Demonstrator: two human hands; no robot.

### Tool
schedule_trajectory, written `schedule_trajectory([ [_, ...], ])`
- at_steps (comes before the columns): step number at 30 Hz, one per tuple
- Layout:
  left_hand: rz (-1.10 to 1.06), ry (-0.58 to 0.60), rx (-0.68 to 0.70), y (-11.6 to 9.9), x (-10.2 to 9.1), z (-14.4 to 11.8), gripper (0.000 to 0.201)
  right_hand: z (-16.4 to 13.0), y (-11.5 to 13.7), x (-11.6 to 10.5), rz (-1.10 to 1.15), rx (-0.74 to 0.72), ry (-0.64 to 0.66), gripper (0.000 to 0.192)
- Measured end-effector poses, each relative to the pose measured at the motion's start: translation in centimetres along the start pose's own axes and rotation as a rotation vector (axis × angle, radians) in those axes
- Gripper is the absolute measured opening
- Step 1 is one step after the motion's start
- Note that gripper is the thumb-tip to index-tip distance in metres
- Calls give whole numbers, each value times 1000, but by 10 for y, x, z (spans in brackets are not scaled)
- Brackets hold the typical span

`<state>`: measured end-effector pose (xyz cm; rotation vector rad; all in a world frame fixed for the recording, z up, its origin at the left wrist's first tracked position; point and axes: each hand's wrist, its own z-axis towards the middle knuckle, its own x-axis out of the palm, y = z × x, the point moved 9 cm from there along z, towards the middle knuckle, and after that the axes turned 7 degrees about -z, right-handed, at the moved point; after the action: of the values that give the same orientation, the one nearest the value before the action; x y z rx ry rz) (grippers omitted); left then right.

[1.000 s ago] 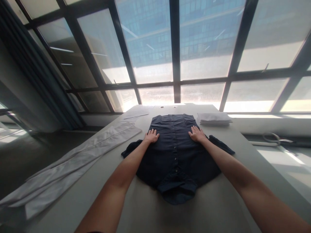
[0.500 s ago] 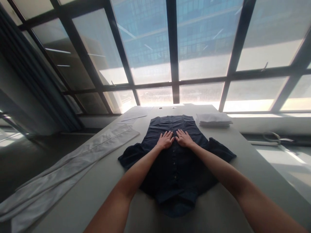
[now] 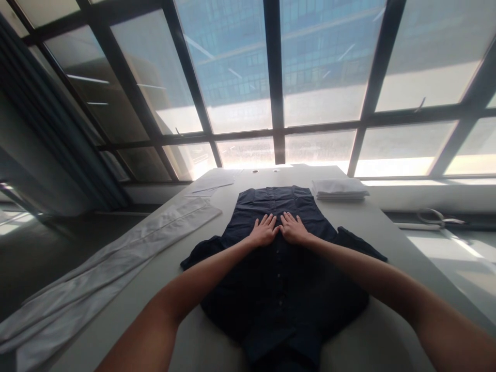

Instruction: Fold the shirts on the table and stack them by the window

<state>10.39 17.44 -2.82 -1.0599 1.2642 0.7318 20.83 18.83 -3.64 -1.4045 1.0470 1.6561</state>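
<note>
The shirt (image 3: 279, 268) lies flat on the table (image 3: 391, 227), buttoned front up, its collar end at the near edge and its hem toward the far edge by the windows. Its long axis runs straight away from the person, down the table's middle line, with the button placket along it. One short sleeve spreads toward the left edge, the other toward the right edge.

Both arms reach along that axis from the near edge. The left hand (image 3: 264, 231) and the right hand (image 3: 293, 229) rest palm down on the cloth, fingers spread and flat, gripping nothing. They sit side by side, thumbs about touching, one on each side of the placket, just past the shirt's middle. Neither hand is nearer than the other; the shirt lies directly under both, with the hem ahead of the fingertips.

Toward the left edge a long white cloth (image 3: 116, 268) lies well apart from the shirt. At the far right corner sits a folded white stack (image 3: 339, 188), near the hem but apart from it.
</note>
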Motion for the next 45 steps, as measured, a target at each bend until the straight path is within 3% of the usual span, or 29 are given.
schedule_trajectory([
  [6, -47, -123, 100, 7, -25, 55, 60, 51, 11, -20, -1, -49, -78, 66],
  [15, -1, -6, 87, 36, -9, 84, 63, 80, -19, 1, -18, -82, 15, 65],
  [18, 13, 1, 11, 62, -17, 91, 67, 88, -46, 3, -41, -19, 50, 68],
  [25, 25, -30, -274, 156, -41, 84, 72, 88, -144, -9, -63, 239, 71, 73],
  [29, 62, -36, -346, 181, -49, 74, 72, 82, -165, -12, -66, 292, 63, 73],
  [33, 93, -50, -356, 169, -56, 71, 69, 81, -157, -19, -77, 288, 36, 70],
  [36, 69, -102, -249, 133, -56, 75, 67, 85, -132, -28, -83, 230, -45, 66],
  [41, -27, -41, -23, 65, -26, 81, 66, 92, -69, -20, -20, 71, -71, 65],
  [45, 1, -32, 0, 49, -14, 74, 66, 83, -40, -8, -11, 18, -27, 67],
])
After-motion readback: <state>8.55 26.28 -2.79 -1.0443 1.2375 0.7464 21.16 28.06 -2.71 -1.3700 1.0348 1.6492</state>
